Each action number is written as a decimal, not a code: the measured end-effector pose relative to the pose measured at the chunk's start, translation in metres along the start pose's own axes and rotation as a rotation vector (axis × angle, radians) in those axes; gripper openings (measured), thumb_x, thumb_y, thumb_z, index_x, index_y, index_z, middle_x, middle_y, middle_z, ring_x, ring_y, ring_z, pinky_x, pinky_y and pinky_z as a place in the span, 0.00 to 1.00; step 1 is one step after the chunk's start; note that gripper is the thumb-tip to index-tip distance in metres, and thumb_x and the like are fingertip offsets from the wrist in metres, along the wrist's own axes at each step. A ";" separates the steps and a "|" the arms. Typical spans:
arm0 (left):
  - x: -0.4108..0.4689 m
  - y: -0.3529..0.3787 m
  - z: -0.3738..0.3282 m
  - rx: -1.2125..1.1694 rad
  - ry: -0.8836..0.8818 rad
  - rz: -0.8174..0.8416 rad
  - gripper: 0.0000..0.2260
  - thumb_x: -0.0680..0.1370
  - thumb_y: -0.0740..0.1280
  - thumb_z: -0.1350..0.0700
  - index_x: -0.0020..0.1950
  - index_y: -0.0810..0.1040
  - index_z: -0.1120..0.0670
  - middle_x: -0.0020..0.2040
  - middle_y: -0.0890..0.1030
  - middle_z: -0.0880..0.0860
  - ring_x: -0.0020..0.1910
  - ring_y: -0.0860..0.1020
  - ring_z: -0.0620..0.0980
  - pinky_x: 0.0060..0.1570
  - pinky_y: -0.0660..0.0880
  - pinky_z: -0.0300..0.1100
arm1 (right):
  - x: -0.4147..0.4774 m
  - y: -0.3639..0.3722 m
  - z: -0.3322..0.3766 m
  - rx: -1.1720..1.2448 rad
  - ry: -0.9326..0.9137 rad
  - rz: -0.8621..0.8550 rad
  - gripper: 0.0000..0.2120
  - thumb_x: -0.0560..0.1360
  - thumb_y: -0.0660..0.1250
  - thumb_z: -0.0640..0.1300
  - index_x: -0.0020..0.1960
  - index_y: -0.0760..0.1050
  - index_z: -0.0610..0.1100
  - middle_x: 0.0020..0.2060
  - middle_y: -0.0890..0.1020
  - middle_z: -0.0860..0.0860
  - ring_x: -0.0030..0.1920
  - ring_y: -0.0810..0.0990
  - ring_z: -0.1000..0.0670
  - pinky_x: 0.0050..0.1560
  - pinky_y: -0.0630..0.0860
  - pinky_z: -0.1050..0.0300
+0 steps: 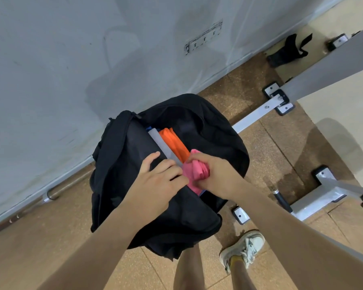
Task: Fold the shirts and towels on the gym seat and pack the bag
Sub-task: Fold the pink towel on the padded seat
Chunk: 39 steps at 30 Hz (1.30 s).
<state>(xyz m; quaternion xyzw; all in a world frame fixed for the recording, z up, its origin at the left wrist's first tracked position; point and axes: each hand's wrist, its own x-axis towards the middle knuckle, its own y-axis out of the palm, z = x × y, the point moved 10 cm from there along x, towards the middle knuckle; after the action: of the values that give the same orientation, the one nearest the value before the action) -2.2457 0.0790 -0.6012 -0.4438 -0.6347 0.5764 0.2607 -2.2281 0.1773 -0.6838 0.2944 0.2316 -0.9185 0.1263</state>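
Observation:
A black bag stands open on the floor below me. Inside it, upright, sit a folded orange cloth and a folded grey cloth side by side. My right hand grips a folded pink cloth at the bag's mouth, beside the orange one. My left hand holds the near edge of the bag's opening, fingers curled over the black fabric and touching the pink cloth.
A grey wall rises just behind the bag. A metal gym frame with a beige padded seat stands to the right. A black strap lies by the wall. My shoe is next to the bag.

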 end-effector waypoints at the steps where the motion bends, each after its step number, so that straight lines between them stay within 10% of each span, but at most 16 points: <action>1: -0.001 -0.001 -0.001 0.011 -0.002 0.003 0.22 0.60 0.63 0.68 0.48 0.81 0.49 0.44 0.78 0.46 0.54 0.77 0.50 0.67 0.60 0.55 | 0.000 0.006 -0.003 -0.144 -0.007 -0.014 0.26 0.69 0.73 0.44 0.63 0.68 0.57 0.49 0.80 0.51 0.48 0.81 0.48 0.48 0.80 0.52; 4: -0.005 -0.007 0.001 0.005 -0.034 -0.002 0.21 0.65 0.56 0.67 0.48 0.80 0.49 0.43 0.77 0.46 0.52 0.78 0.50 0.66 0.61 0.51 | 0.000 0.001 -0.017 -0.499 0.080 -0.160 0.25 0.72 0.70 0.50 0.64 0.62 0.55 0.44 0.79 0.49 0.45 0.81 0.44 0.40 0.76 0.52; 11: 0.001 -0.001 -0.003 0.023 -0.036 0.057 0.22 0.62 0.57 0.68 0.45 0.80 0.48 0.42 0.77 0.45 0.51 0.78 0.49 0.64 0.61 0.50 | -0.004 0.027 -0.027 0.480 0.294 0.225 0.10 0.77 0.68 0.51 0.57 0.79 0.51 0.42 0.78 0.53 0.37 0.77 0.58 0.36 0.73 0.64; 14: 0.003 -0.003 -0.002 0.031 -0.034 0.067 0.23 0.61 0.54 0.68 0.44 0.80 0.48 0.41 0.76 0.45 0.50 0.78 0.49 0.63 0.61 0.50 | -0.008 0.033 -0.032 0.439 0.245 0.343 0.12 0.77 0.67 0.42 0.56 0.81 0.54 0.36 0.77 0.60 0.34 0.74 0.62 0.37 0.71 0.69; 16: 0.003 -0.001 -0.004 0.055 -0.027 0.079 0.27 0.62 0.48 0.67 0.45 0.80 0.48 0.42 0.77 0.45 0.51 0.78 0.49 0.63 0.62 0.51 | -0.005 0.039 -0.029 0.327 0.181 0.362 0.18 0.77 0.66 0.37 0.57 0.80 0.57 0.48 0.80 0.63 0.49 0.77 0.63 0.53 0.73 0.68; 20: 0.021 0.026 -0.016 0.088 -0.044 0.188 0.21 0.65 0.55 0.64 0.50 0.81 0.51 0.51 0.81 0.50 0.58 0.77 0.52 0.67 0.65 0.54 | 0.004 0.030 -0.038 0.150 0.110 0.190 0.27 0.74 0.65 0.36 0.67 0.68 0.58 0.63 0.68 0.48 0.63 0.70 0.49 0.60 0.72 0.58; 24: 0.038 0.045 -0.019 0.081 -0.079 0.253 0.21 0.70 0.58 0.62 0.61 0.78 0.54 0.62 0.77 0.53 0.68 0.70 0.54 0.71 0.59 0.55 | 0.000 -0.007 -0.047 0.270 0.152 -0.108 0.08 0.73 0.69 0.50 0.52 0.78 0.55 0.48 0.81 0.54 0.52 0.79 0.54 0.51 0.74 0.58; 30: 0.023 0.037 -0.015 0.037 -0.156 0.257 0.28 0.57 0.77 0.64 0.58 0.81 0.55 0.61 0.79 0.57 0.67 0.73 0.57 0.69 0.64 0.54 | -0.005 -0.005 -0.040 0.208 0.253 0.071 0.12 0.80 0.59 0.47 0.61 0.77 0.48 0.57 0.79 0.53 0.59 0.76 0.53 0.61 0.70 0.58; 35: 0.020 -0.006 -0.007 -0.206 -0.280 0.104 0.28 0.67 0.71 0.69 0.66 0.77 0.54 0.68 0.74 0.53 0.70 0.69 0.54 0.69 0.67 0.47 | -0.055 -0.064 0.001 0.279 0.201 -0.180 0.19 0.82 0.58 0.48 0.72 0.67 0.50 0.69 0.72 0.53 0.69 0.69 0.54 0.68 0.65 0.58; 39: 0.008 -0.084 0.011 -0.482 -0.606 -0.148 0.12 0.79 0.64 0.61 0.58 0.81 0.50 0.57 0.80 0.44 0.54 0.76 0.43 0.56 0.73 0.35 | -0.124 -0.131 0.060 0.284 0.078 -0.382 0.18 0.82 0.57 0.49 0.71 0.67 0.53 0.64 0.73 0.61 0.63 0.70 0.62 0.61 0.65 0.65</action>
<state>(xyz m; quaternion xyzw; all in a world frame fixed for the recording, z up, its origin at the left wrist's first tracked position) -2.2812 0.0857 -0.5238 -0.2550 -0.8303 0.4954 -0.0094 -2.2069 0.2718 -0.5204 0.2955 0.1562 -0.9370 -0.1014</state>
